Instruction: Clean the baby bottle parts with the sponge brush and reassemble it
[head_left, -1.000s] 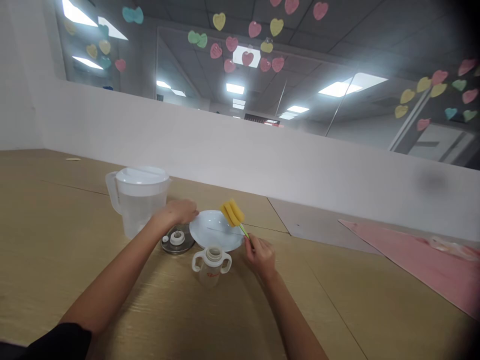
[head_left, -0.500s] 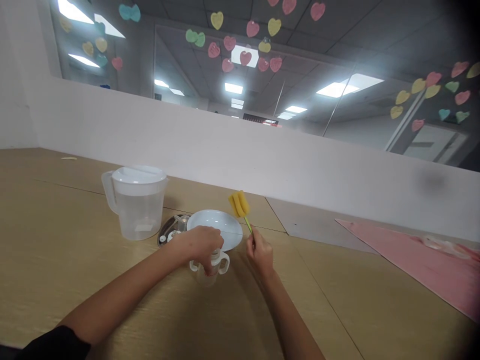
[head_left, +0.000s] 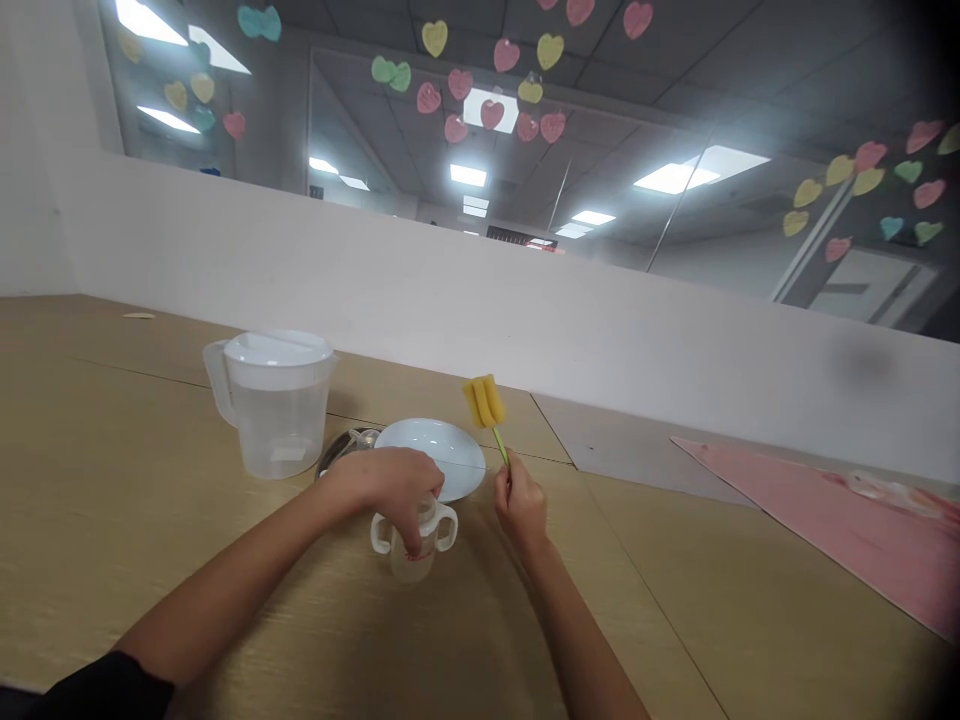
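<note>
Head view: my left hand clasps the clear two-handled plastic bottle, on the near side of the round white bowl; my right hand pinches the green-stemmed yellow sponge brush. Slack left fingers could tip the bottle.

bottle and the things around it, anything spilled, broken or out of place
Nothing stands out. The bottle looks upright in the left hand, the jug has its lid on, and the bowl and sponge brush show no visible damage. The hand partly hides the tray, so that's unclear.
</note>
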